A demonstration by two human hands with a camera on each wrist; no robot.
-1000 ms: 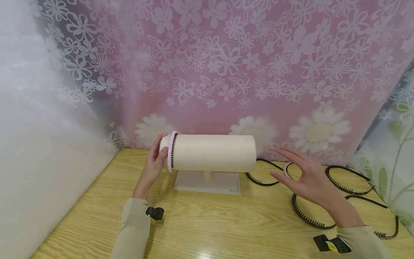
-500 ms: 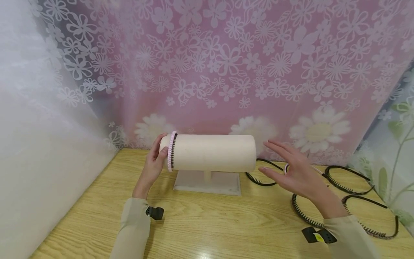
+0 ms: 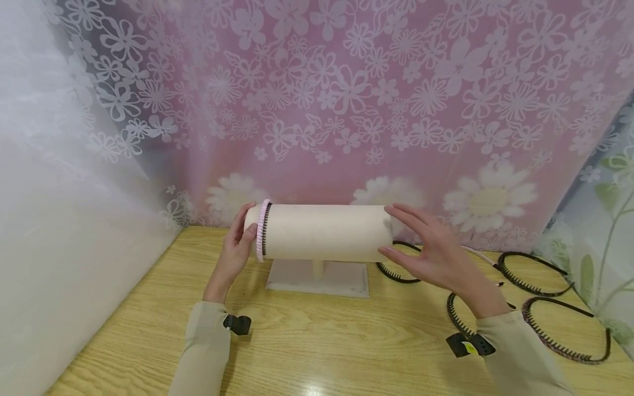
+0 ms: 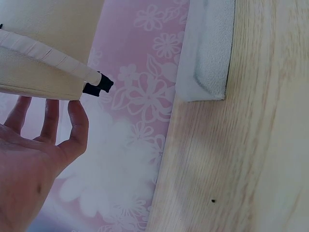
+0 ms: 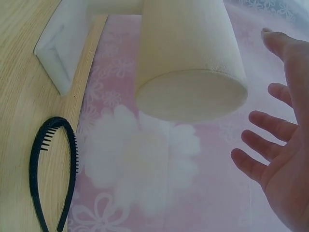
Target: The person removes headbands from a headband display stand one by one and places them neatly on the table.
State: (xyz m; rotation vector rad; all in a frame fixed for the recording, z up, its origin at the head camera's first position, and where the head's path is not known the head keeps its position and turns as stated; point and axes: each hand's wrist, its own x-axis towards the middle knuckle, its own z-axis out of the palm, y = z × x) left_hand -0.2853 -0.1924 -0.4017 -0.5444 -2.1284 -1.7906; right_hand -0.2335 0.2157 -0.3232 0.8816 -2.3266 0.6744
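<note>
A cream padded cylinder [image 3: 327, 232] lies level on its headband stand, held up by a short post on a pale base [image 3: 317, 280]. Round its left part sits a lilac wrapped headband [image 3: 261, 234] with dark teeth; its black tip shows below the cylinder in the left wrist view. My left hand [image 3: 235, 258] grips the cylinder's left end, thumb in front by the headband and fingers behind. At the opposite end, my right hand [image 3: 438, 254] is spread, thumb and fingers apart. The right wrist view shows a gap between that hand and the cylinder's flat end [image 5: 193, 94].
Several headbands lie on the wooden table [image 3: 317, 341] to the right, among them a black toothed one [image 5: 34, 164] behind the right hand and a dark one [image 3: 567, 352] at the far right. A pink flowered curtain [image 3: 317, 110] hangs close behind the stand.
My right hand has moved left, from over the loose headbands to the cylinder's right end, fingers still spread. The left hand and the lilac headband have stayed where they were.
</note>
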